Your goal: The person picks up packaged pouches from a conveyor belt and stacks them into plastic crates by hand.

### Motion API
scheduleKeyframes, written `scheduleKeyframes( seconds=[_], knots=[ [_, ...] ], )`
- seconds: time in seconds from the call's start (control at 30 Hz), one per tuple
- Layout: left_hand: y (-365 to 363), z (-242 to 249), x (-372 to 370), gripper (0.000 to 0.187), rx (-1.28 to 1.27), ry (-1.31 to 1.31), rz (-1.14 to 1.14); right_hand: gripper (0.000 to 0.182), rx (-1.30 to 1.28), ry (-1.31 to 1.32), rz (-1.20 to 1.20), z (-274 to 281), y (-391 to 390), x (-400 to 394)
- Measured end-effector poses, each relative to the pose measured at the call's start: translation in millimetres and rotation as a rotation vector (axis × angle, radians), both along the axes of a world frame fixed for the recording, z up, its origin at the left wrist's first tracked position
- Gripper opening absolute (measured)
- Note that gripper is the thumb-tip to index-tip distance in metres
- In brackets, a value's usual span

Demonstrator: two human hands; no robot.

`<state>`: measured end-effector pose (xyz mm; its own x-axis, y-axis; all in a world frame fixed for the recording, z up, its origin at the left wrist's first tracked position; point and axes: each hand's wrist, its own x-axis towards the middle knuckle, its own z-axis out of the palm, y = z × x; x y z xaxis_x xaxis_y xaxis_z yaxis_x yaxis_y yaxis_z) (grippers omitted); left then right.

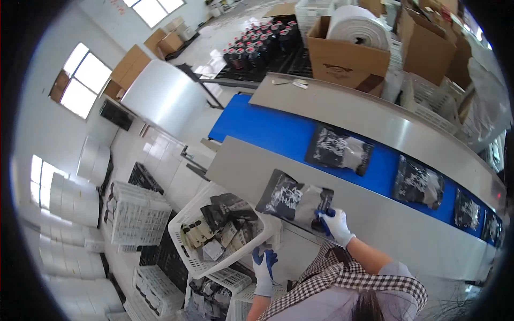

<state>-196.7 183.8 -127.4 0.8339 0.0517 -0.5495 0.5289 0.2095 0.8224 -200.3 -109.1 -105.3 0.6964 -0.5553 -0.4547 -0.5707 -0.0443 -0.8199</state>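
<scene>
My right hand (336, 226), in a white glove with blue fingers, is closed on the end of a black and grey pouch (296, 199). The pouch lies tilted over the steel ledge (235, 163) beside the belt, white lettering upward. Lower down, my left hand (264, 270), gloved the same way, is beside the rim of a white plastic basket (184, 255). Its fingers are apart and nothing shows in them. Inside the basket is a loose heap of black pouches (227, 211) and pale packets (198, 234).
More pouches (339, 150) lie spaced along the blue conveyor belt (257, 120). Behind it stand a cardboard box (348, 64) with a white roll (360, 29) and several dark red-capped bottles (257, 53). White crates (140, 214) and large rolls (75, 198) stand at left.
</scene>
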Motion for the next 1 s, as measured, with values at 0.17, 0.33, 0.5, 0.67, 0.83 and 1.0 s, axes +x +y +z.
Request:
scheduleKeyframes(
  seconds=[0.17,0.33,0.5,0.67,0.83,1.0],
  knots=[
    [24,-7,-16,0.062,0.020,0.007,0.145,0.029,-0.107,-0.295,-0.026,-38,-20,141],
    [40,-17,-56,0.063,0.024,0.086,0.296,0.045,0.004,-0.298,-0.115,-16,-50,284],
    [72,-33,-129,0.062,0.106,0.274,0.547,0.045,-0.171,-0.320,0.044,-103,-139,386],
    [89,-66,-224,0.023,0.187,0.389,0.830,0.047,-0.175,-0.352,0.262,-64,-153,361],
    [93,-171,-329,0.055,0.408,0.625,1.001,0.045,-0.592,-0.492,0.430,-9,25,232],
    [198,-187,-372,0.067,0.262,0.798,0.983,0.039,0.010,-0.178,1.087,-39,243,38]
  ],
)
